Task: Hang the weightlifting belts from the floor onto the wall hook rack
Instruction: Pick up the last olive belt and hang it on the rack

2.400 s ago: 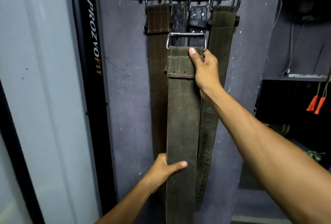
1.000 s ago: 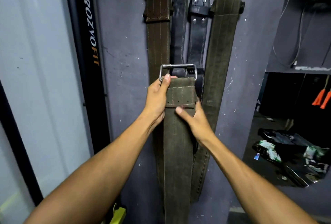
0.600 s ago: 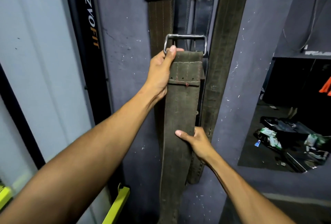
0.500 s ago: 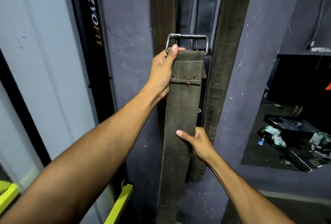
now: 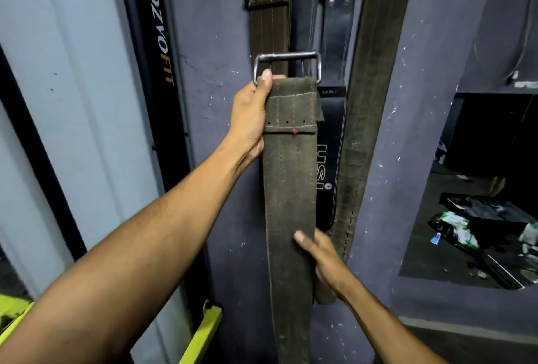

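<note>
I hold an olive-green suede weightlifting belt (image 5: 289,189) upright in front of the grey wall. Its steel buckle (image 5: 287,66) points up. My left hand (image 5: 250,119) grips the belt's left edge just under the buckle, thumb on the front. My right hand (image 5: 321,259) holds the right edge lower down, thumb across the front. Behind it hang a brown belt (image 5: 269,5), a black leather belt (image 5: 332,136) with white lettering, and another olive belt (image 5: 369,95). The hook rack is out of view above the frame.
A black upright post (image 5: 158,72) with lettering stands left of the belts, beside a pale panel (image 5: 72,101). A yellow-green bar (image 5: 201,334) sits low left. To the right, a dark recess holds clutter (image 5: 477,235) on the floor.
The belt passed from my right hand's top grip to my left, and my right hand slid down to mid-belt. The view tilted down, so the rack left the frame.
</note>
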`<state>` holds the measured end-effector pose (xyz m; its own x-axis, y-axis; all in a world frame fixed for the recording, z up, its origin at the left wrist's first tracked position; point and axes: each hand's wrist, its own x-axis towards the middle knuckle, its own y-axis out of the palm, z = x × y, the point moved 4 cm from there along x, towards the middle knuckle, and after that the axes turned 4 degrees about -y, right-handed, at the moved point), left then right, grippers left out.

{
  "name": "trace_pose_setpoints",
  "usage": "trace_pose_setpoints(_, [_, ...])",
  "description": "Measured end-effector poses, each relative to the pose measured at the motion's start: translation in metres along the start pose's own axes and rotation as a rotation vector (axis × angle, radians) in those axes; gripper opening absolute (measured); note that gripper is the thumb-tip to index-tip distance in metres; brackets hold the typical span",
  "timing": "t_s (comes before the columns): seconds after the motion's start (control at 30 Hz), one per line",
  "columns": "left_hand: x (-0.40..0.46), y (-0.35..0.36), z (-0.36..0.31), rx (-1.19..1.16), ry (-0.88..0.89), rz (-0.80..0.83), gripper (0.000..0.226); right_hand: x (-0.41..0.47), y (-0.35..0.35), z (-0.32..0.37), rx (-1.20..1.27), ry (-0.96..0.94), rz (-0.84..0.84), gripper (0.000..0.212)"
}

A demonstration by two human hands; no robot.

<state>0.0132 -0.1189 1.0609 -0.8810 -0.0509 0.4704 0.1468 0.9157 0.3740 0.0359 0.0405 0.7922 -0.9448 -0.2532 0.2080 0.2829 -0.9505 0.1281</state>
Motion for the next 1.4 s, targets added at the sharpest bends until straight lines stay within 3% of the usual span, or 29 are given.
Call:
trace_pose_setpoints(0.2, [0.003,0.008,0.008,0.045,0.022,-0.058,0.030,0.053,0.007,0.185,-0.205,-0.451,-0.196,0.061])
trace_pose_setpoints(0.27, [0.005,0.010,0.008,0.050,0.044,-0.090,0.023,0.066,0.013,0.233,-0.340,-0.568,-0.224,0.050])
trace_pose_setpoints(0.37, [0.012,0.013,-0.001,0.066,0.117,-0.143,0.019,0.084,0.020,0.269,-0.545,-0.644,-0.264,0.028])
trace_pose_setpoints(0.6, [0.047,-0.003,-0.045,0.432,0.387,-0.275,0.028,0.134,0.057,0.307,-0.645,-0.846,-0.314,0.027])
trace_pose_setpoints(0.7, [0.083,-0.017,-0.070,0.645,0.431,-0.281,0.035,0.171,0.078,0.330,-0.648,-0.903,-0.309,0.037])
trace_pose_setpoints(0.83, [0.146,-0.038,-0.111,0.798,0.501,-0.193,0.049,0.225,0.104,0.367,-0.618,-0.927,-0.307,0.066])
trace_pose_setpoints(1.17, [0.315,-0.061,-0.194,0.672,0.581,-0.110,0.042,0.357,0.156,0.470,-0.735,-0.992,-0.427,0.060])
trace_pose_setpoints(1.4, [0.365,-0.064,-0.195,0.617,0.526,-0.064,0.039,0.400,0.160,0.484,-0.927,-0.916,-0.495,0.034])
